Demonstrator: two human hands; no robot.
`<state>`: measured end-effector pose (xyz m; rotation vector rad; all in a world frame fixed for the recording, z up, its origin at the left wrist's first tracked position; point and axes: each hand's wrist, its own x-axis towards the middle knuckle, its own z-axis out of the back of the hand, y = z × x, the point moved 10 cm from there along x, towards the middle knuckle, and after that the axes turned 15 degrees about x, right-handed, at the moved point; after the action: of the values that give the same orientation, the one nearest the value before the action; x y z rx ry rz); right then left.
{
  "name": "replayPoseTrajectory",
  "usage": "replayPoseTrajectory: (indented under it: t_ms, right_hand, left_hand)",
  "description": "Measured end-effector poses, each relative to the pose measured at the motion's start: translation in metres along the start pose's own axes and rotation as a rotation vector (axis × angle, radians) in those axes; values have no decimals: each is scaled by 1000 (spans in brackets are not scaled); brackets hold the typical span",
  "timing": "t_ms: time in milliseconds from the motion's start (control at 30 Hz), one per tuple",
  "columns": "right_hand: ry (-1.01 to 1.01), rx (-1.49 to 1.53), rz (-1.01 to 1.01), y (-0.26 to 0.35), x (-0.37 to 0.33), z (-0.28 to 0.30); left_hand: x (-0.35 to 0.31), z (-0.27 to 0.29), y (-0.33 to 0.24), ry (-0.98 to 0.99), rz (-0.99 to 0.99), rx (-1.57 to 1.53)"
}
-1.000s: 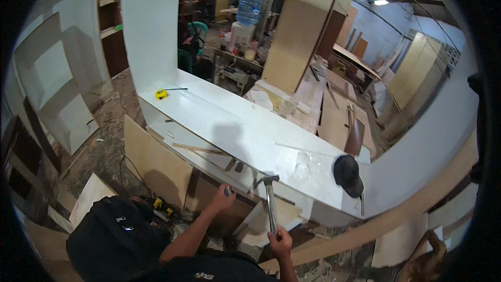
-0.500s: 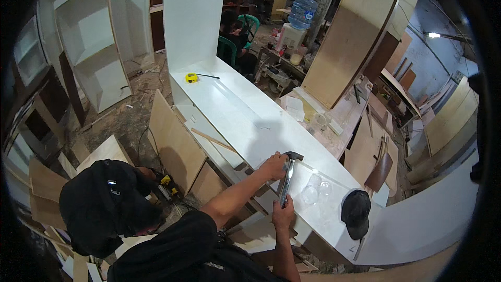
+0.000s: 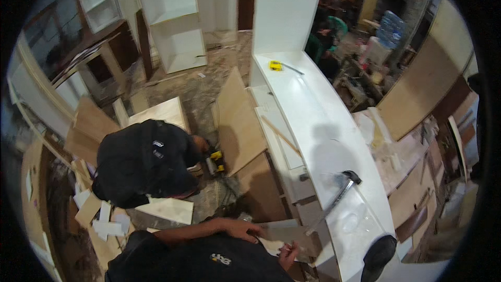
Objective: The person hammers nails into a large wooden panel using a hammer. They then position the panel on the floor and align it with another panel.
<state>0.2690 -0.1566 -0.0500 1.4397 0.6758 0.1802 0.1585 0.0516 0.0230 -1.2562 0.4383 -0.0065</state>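
Observation:
A hammer (image 3: 339, 198) with a dark head and a shiny shaft lies on the long white cabinet panel (image 3: 292, 94), its handle end over the near edge. Close to my body, my left hand (image 3: 242, 230) is loosely open with fingers pointing right, holding nothing I can see. My right hand (image 3: 288, 255) is beside it, left of the panel, fingers curled in; whatever they hold is too blurred to name. Clear plastic containers (image 3: 354, 222) and a black cap (image 3: 379, 257) rest on the panel near me. A yellow tape measure (image 3: 275, 66) lies at its far end.
To the left, a co-worker in black (image 3: 148, 162) bends beside a yellow-and-black power tool (image 3: 215, 163) on the floor. Plywood boards (image 3: 237, 122) lean against the cabinet. A wood strip (image 3: 281, 134) lies along its side. White cabinets (image 3: 175, 15) stand at the back.
Both hands have let go of the hammer and drawn back toward my body. The hammer now lies on the panel. The view has swung left.

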Motion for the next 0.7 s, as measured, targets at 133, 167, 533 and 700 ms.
replayPoseTrajectory:
  t_ms: [133, 167, 533, 700]
  right_hand:
    - [539, -429, -225, -61, 15, -58]
    - [638, -580, -221, -65, 24, -68]
    - [570, -575, -84, -91, 106, -128]
    - [376, -623, -573, -190, 63, -56]
  left_hand:
    - [-35, -40, 28, 95, 72, -371]
    - [-41, -44, 36, 92, 94, -381]
    - [-91, -48, 143, -61, 231, -368]
    - [-114, -12, 157, -80, 192, -173]
